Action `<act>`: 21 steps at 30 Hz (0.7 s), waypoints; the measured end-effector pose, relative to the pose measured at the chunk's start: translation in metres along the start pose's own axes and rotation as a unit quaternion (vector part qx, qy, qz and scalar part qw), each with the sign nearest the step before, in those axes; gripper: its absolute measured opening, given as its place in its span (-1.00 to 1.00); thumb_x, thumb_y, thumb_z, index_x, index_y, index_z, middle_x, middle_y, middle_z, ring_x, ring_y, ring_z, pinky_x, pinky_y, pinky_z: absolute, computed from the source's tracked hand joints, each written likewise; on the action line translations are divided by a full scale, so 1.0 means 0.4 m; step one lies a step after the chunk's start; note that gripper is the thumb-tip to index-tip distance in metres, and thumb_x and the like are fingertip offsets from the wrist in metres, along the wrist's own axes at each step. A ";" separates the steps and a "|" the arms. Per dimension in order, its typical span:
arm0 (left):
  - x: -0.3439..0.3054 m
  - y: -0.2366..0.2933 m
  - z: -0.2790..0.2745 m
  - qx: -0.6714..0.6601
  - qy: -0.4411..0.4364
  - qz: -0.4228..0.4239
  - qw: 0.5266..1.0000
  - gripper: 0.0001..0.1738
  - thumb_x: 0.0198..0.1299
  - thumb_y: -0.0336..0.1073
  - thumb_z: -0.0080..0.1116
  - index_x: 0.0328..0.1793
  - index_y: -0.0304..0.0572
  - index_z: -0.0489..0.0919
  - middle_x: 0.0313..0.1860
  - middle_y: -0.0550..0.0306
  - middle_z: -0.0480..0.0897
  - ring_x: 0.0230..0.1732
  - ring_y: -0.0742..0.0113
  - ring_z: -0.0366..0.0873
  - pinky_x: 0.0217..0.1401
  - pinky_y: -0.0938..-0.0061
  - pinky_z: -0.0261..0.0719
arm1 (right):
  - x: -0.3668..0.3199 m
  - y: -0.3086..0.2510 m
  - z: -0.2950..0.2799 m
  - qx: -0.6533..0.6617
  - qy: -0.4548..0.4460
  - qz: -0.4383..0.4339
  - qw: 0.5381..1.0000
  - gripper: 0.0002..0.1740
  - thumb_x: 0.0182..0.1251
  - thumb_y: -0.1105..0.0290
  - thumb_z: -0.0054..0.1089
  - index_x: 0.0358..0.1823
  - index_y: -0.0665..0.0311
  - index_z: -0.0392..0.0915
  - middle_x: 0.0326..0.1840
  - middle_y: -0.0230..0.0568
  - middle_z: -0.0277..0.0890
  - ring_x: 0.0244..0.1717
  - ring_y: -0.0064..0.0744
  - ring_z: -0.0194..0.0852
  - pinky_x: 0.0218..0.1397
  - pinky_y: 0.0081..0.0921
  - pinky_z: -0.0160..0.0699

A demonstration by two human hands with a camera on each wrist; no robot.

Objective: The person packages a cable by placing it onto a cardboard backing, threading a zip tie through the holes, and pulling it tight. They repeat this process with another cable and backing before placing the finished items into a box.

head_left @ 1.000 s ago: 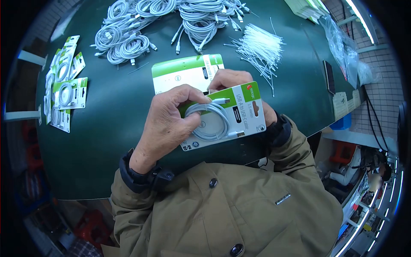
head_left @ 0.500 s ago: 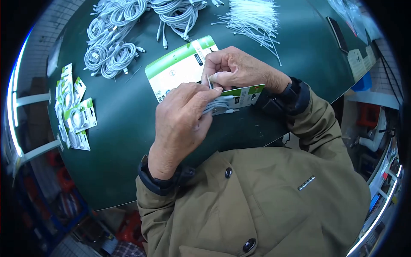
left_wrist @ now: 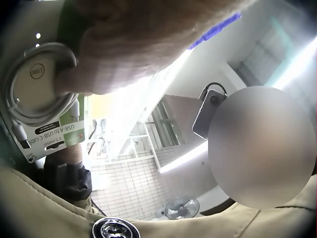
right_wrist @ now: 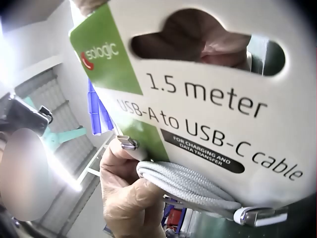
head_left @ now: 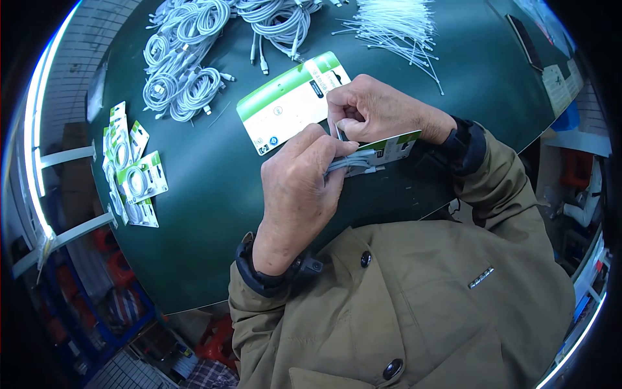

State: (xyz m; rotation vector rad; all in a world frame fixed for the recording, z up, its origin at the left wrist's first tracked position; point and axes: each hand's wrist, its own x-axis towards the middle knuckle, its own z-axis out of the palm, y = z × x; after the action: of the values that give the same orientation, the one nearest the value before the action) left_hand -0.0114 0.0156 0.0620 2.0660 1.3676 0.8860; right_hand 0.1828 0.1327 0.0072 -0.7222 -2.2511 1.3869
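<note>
A: Where's the cable just now?
B: The coiled cable (right_wrist: 190, 186) lies against the front of the printed card (right_wrist: 213, 96), and the left hand (head_left: 298, 172) has them at the end away from the hang hole (right_wrist: 181, 37).

A: How firm is that grip?
B: I can't tell how firm. The thumb and fingers are bent in around the coil's side, pinching it. One plug (right_wrist: 130, 143) sits right by the fingertips; the other plug (right_wrist: 260, 216) lies farther along, clear of them.

A: And the right hand (head_left: 372, 110)?
B: It's behind the card, at its far edge, close to the left fingertips. Its fingers are curled in, with thumb and forefinger nearly together on a thin strip (head_left: 339, 131). That's too small to say what it is.

A: How does the card stand?
B: Tilted, lifted over the green table (head_left: 201, 249), its printed face towards the person. The hang hole end points to the right wrist.

A: What's around them?
B: Just beyond the hands lie more flat cards (head_left: 278, 110). Past those are a heap of coiled cables (head_left: 194, 61) and, to the right, a pile of thin white ties (head_left: 402, 32). Well off to the left are carded cables (head_left: 137, 181), overlapping one another.
</note>
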 end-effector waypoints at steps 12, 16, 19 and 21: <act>0.001 0.029 -0.016 -0.019 -0.011 -0.033 0.999 -0.69 0.18 -0.50 0.51 0.06 -0.36 0.76 -0.29 0.00 0.62 -0.28 0.13 0.62 -0.17 0.31 0.56 | 0.001 -0.017 -0.003 -0.013 0.014 -0.026 0.999 -0.94 0.13 0.56 0.21 -0.41 0.41 0.62 -0.50 -0.11 0.63 -0.46 -0.33 0.62 -0.33 -0.36 0.58; 0.007 0.026 -0.006 0.001 -0.001 -0.004 1.000 -0.72 0.16 -0.52 0.52 0.01 -0.36 0.76 -0.32 0.00 0.58 -0.31 0.10 0.61 -0.23 0.26 0.55 | 0.001 -0.001 0.000 -0.025 0.045 -0.038 0.998 -0.92 0.11 0.60 0.17 -0.38 0.39 0.63 -0.50 -0.16 0.64 -0.51 -0.37 0.56 -0.37 -0.38 0.53; 0.008 0.009 0.012 0.055 0.017 0.062 0.996 -0.66 0.08 -0.53 0.56 0.02 -0.30 0.75 -0.31 0.01 0.57 -0.31 0.06 0.62 -0.26 0.22 0.58 | 0.001 0.020 0.002 -0.030 0.053 -0.045 0.997 -0.87 0.13 0.61 0.15 -0.33 0.39 0.66 -0.48 -0.20 0.68 -0.53 -0.47 0.52 -0.38 -0.43 0.52; 0.000 0.003 0.021 0.077 0.032 0.104 0.991 -0.62 0.07 -0.54 0.57 0.04 -0.28 0.74 -0.29 0.01 0.58 -0.31 0.05 0.62 -0.25 0.20 0.60 | 0.001 0.016 0.000 -0.019 0.039 -0.037 0.998 -0.87 0.14 0.61 0.14 -0.33 0.40 0.67 -0.46 -0.19 0.70 -0.53 -0.48 0.54 -0.37 -0.43 0.54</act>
State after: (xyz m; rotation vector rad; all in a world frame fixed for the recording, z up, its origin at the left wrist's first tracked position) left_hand -0.0044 0.0149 0.0573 2.3503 1.3065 0.9665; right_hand 0.1838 0.1353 0.0015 -0.6852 -2.2252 1.2630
